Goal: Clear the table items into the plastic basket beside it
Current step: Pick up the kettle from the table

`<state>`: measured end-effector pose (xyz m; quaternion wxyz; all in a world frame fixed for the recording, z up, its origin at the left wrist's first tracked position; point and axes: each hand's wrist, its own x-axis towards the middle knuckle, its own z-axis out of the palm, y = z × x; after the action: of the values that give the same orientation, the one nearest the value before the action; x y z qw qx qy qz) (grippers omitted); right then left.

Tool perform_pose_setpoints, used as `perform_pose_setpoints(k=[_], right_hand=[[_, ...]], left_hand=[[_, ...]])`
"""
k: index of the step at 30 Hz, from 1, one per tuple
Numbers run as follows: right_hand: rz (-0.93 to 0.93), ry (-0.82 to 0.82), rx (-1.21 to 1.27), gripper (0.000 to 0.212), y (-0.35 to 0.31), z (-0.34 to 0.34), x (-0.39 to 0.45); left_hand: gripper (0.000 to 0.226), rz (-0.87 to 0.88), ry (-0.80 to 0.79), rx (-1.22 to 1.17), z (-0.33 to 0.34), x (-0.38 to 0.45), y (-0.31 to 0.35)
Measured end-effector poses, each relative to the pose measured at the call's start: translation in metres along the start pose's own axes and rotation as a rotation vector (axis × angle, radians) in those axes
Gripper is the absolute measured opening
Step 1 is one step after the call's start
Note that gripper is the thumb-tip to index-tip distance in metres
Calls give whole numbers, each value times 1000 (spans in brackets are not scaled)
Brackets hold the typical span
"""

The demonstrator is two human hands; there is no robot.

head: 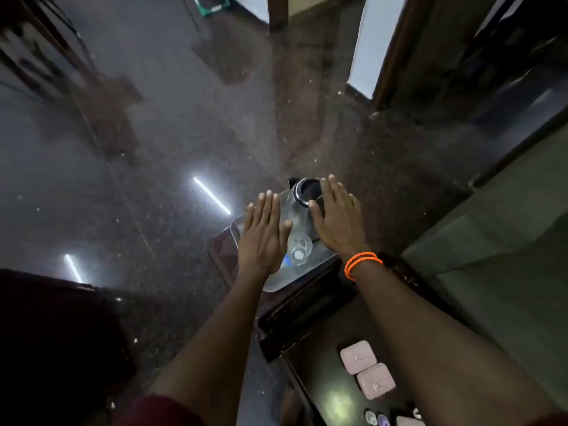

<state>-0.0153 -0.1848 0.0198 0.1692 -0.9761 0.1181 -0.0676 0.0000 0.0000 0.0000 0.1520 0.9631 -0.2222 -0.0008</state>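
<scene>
A translucent grey plastic basket [274, 284] stands on a dark low stand just beyond the table. Inside it are an upright clear glass [299, 252], a steel-rimmed black cup [307, 192] lying tilted at the far end, and a clear plastic piece [290, 207] between them. My left hand [264, 238] hovers flat over the basket's left side, empty. My right hand [335, 219], with orange bands [362, 264] at the wrist, is spread over the right side, its thumb close to the cup. On the dark table [319, 392] lie two pink boxes [358, 356] [375, 385] and small round items [371, 417].
A dark polished floor [172, 142] with bright light reflections spreads to the left and ahead. A grey-green cushioned surface [507, 241] runs along the right. Door frames [390, 56] stand at the top. A dark bulky shape [55, 342] fills the lower left.
</scene>
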Motion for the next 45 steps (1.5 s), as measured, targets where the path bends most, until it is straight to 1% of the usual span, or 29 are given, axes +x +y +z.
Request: perform_pose_setpoints(k=[4, 6, 8, 9, 11, 13, 15, 17, 19, 22, 25, 28, 30, 32, 35, 36, 40, 42, 45], right_hand=[[125, -64, 21, 73, 22, 56, -4], [189, -14, 118, 74, 32, 71, -2], [306, 32, 315, 65, 44, 78, 4], [387, 23, 422, 58, 50, 81, 6], [542, -58, 647, 41, 59, 87, 10], [664, -145, 934, 31, 65, 91, 13], [718, -195, 1140, 30, 67, 91, 15], [716, -204, 1256, 26, 69, 88, 14], [700, -211, 1326, 24, 74, 78, 10], [687, -198, 1362, 24, 87, 48, 2], [636, -163, 1397, 24, 104, 0, -7], [569, -92, 1391, 18, 128, -56, -28], [559, -36, 1373, 16, 148, -95, -50], [567, 4, 1354, 17, 172, -130, -79], [614, 74, 1303, 38, 213, -171, -132], [628, 101, 1285, 41, 226, -182, -152], [728, 212, 1219, 32, 281, -209, -243], [804, 266, 1201, 30, 311, -215, -295], [928, 326, 1178, 41, 349, -216, -376]], left_hand=[[70, -69, -144, -43, 70, -11, -11], [73, -84, -195, -95, 93, -11, -7], [84, -89, -260, -120, 109, -5, -4], [91, -100, -305, -134, 115, -2, -3], [102, -162, -377, -175, 122, 4, 0], [99, -223, -360, -199, 124, 8, 3], [88, -250, -335, -197, 124, 15, 3], [84, -246, -348, -197, 119, 20, 2], [84, -197, -332, -197, 112, 23, -1], [85, -130, -265, -200, 94, 26, -1], [83, -66, -221, -198, 67, 32, 19], [87, 13, -204, -213, 44, 34, 53], [89, 66, -215, -233, 35, 30, 85], [86, 126, -227, -252, 34, 23, 123], [82, 243, -251, -250, 46, 3, 186], [81, 285, -263, -259, 53, -7, 207], [75, 377, -378, -344, 86, -55, 292], [75, 443, -425, -347, 107, -83, 330], [76, 530, -503, -346, 143, -126, 382]])
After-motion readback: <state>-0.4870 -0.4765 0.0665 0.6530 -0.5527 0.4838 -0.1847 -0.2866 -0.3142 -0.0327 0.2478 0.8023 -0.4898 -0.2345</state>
